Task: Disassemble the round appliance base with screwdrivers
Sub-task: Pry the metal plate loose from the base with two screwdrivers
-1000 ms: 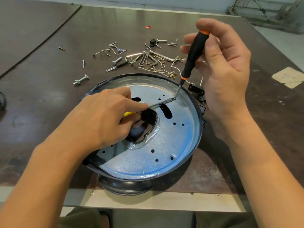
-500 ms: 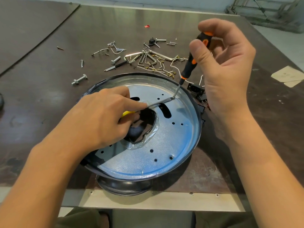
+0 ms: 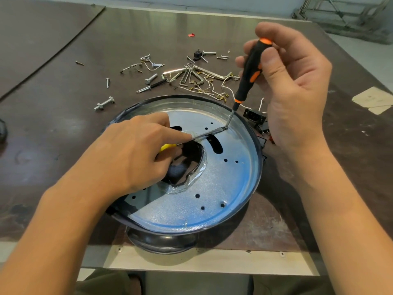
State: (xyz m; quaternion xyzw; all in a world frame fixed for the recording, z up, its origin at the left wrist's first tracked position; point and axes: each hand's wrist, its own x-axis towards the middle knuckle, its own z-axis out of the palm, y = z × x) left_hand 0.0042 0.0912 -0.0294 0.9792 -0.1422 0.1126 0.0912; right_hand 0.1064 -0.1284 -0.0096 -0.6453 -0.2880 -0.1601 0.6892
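Right hand [image 3: 295,81] pinched an orange-black screwdriver [image 3: 248,71]; left hand [image 3: 131,154] gripped a yellow-handled screwdriver [image 3: 200,136] inside the round base [image 3: 258,158], over its perforated plate [image 3: 223,184].

Bright, even daylight; glare streaks the far steel tabletop [image 3: 212,28]; soft shadows lie beneath the forearms; wide-angle bending at the edges; sharp focus.

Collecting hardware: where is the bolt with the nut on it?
Head view, left side: the bolt lies on the table, left of the round base's far rim, a small screw just beyond it.
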